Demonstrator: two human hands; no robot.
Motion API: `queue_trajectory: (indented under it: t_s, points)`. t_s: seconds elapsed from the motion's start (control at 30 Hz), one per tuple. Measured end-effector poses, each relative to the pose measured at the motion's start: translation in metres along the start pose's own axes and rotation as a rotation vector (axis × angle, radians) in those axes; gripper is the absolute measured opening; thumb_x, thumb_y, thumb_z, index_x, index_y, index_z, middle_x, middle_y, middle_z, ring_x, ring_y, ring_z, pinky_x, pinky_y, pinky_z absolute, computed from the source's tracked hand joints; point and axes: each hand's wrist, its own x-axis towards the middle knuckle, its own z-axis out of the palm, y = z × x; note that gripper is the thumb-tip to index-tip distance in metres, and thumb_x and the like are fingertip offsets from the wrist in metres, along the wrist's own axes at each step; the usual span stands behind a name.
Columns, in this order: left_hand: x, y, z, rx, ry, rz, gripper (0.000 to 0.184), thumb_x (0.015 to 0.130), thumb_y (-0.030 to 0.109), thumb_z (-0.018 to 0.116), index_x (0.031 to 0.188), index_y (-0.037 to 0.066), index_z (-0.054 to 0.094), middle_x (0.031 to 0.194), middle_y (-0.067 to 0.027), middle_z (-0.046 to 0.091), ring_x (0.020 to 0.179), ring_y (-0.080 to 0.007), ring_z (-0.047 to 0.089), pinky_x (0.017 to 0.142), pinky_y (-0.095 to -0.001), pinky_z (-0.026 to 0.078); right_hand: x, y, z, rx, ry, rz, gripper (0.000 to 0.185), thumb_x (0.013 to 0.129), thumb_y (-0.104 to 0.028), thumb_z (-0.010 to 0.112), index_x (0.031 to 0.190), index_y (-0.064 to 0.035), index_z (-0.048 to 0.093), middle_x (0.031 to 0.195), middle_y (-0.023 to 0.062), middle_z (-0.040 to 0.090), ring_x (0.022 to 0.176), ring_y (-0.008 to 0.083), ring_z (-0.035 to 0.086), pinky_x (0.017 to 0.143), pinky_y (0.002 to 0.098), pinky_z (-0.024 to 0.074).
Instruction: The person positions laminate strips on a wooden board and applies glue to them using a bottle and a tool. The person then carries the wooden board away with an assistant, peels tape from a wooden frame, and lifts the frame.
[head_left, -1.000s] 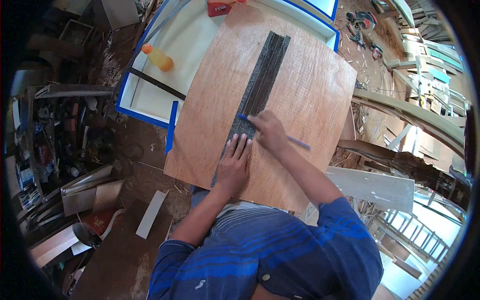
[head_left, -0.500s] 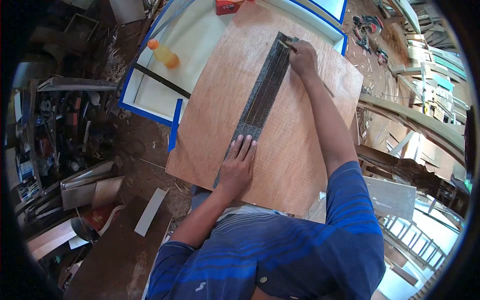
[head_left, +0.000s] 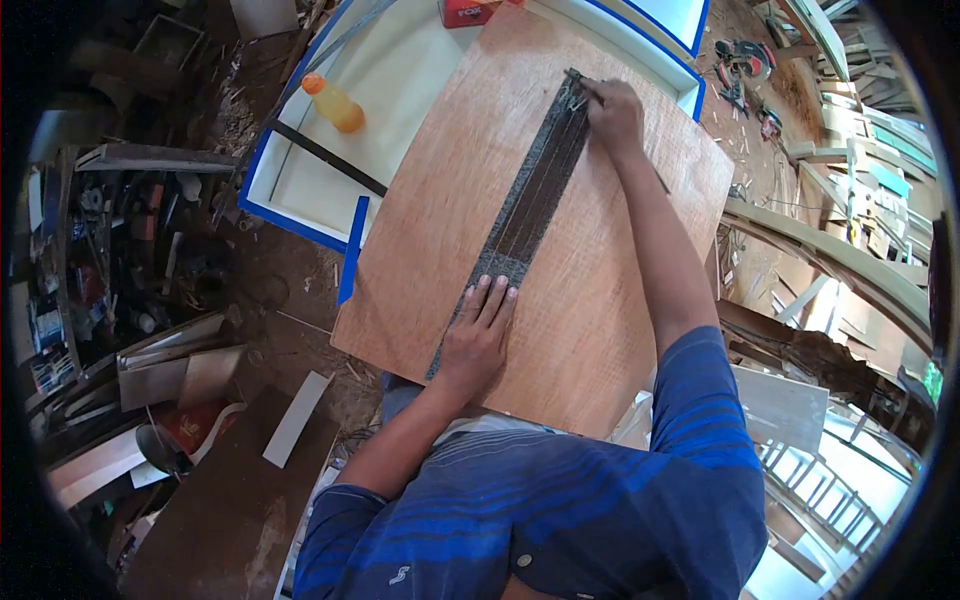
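Note:
A dark speckled grey strip [head_left: 495,264] with a brown, lined middle section [head_left: 541,185] lies lengthwise on a reddish-brown wooden board [head_left: 430,230]. My left hand [head_left: 474,345] rests flat on the strip's near end, fingers stretched out and slightly apart. At the far end, my right hand [head_left: 615,122] is closed in a pinch. A thin stick-like tool [head_left: 663,183] shows beyond that wrist, its tail sticking out past the forearm. Its working tip is mostly hidden by the fingers at the strip, so I cannot tell its exact kind.
Under the board stands a white tray-like panel [head_left: 290,206] with blue edges. On it are an orange bottle [head_left: 335,104] and a red box [head_left: 470,12]. A red power tool [head_left: 750,60] sits on the floor at right. Boards and scraps lie around.
My right hand has shifted slightly, its fingers now nearer the strip's far end. The left hand stays on the near end. The whole view has tilted a little.

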Motion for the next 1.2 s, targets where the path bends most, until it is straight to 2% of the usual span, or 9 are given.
queue_trajectory:
  t_s: [0.13,0.3,0.6,0.83,0.97,1.07,1.2]
  points:
    - [0.001,-0.002,0.003,-0.002,0.001,0.006,0.044,0.107,0.020,0.063,0.148,0.003,0.066,0.157,-0.0177,0.060,0.150,-0.0431,0.052,0.124,-0.0558,0.043,0.031,0.029,0.014,-0.102,-0.094,0.041,0.029,0.090,-0.007,0.067,0.111,-0.0154,0.086,0.106,0.0114,0.077,0.110,0.0327,0.070,0.098,0.0427,0.0565]
    - [0.001,0.001,-0.002,0.028,-0.003,0.013,0.048,0.102,0.017,0.063,0.148,0.002,0.064,0.159,-0.0177,0.058,0.150,-0.0401,0.052,0.125,-0.0527,0.044,0.005,0.031,0.016,-0.057,-0.159,-0.036,0.032,0.087,-0.002,0.067,0.111,-0.0128,0.085,0.105,0.0124,0.075,0.109,0.0344,0.070,0.098,0.0428,0.0572]
    - [0.002,0.002,-0.005,0.025,0.001,0.015,0.046,0.105,0.019,0.062,0.148,0.001,0.065,0.157,-0.0193,0.060,0.149,-0.0412,0.053,0.124,-0.0531,0.044,-0.072,-0.040,-0.014,0.019,-0.191,-0.187,0.033,0.078,0.006,0.069,0.106,-0.0057,0.082,0.099,0.0143,0.069,0.104,0.0364,0.067,0.093,0.0453,0.0581]
    - [0.000,0.003,-0.006,0.005,0.015,0.015,0.047,0.105,0.019,0.061,0.149,0.001,0.064,0.158,-0.0203,0.059,0.150,-0.0416,0.052,0.125,-0.0532,0.042,-0.131,-0.097,-0.025,0.087,-0.258,-0.192,0.038,0.075,0.008,0.068,0.110,-0.0031,0.078,0.099,0.0154,0.066,0.103,0.0374,0.064,0.093,0.0461,0.0557]
    - [-0.001,0.000,-0.001,0.001,0.010,0.015,0.048,0.105,0.020,0.060,0.150,0.001,0.063,0.159,-0.0209,0.058,0.151,-0.0422,0.051,0.127,-0.0535,0.040,-0.169,-0.130,-0.030,0.101,-0.297,-0.177,0.040,0.076,0.006,0.073,0.114,-0.0045,0.078,0.098,0.0147,0.064,0.101,0.0359,0.064,0.091,0.0449,0.0561]
    - [-0.002,0.000,0.000,0.007,0.009,0.020,0.049,0.105,0.020,0.060,0.150,0.001,0.063,0.159,-0.0211,0.058,0.151,-0.0419,0.050,0.127,-0.0536,0.040,-0.201,-0.155,-0.036,0.150,-0.349,-0.215,0.034,0.078,-0.001,0.072,0.112,-0.0016,0.074,0.100,0.0156,0.064,0.102,0.0363,0.062,0.090,0.0461,0.0548]
    - [-0.002,0.000,-0.006,-0.073,0.022,0.008,0.049,0.101,0.015,0.064,0.148,0.000,0.064,0.158,-0.0212,0.058,0.152,-0.0404,0.050,0.127,-0.0525,0.040,-0.224,-0.176,-0.042,0.172,-0.360,-0.216,0.034,0.079,-0.003,0.071,0.113,-0.0009,0.073,0.100,0.0142,0.064,0.100,0.0347,0.061,0.089,0.0452,0.0549]
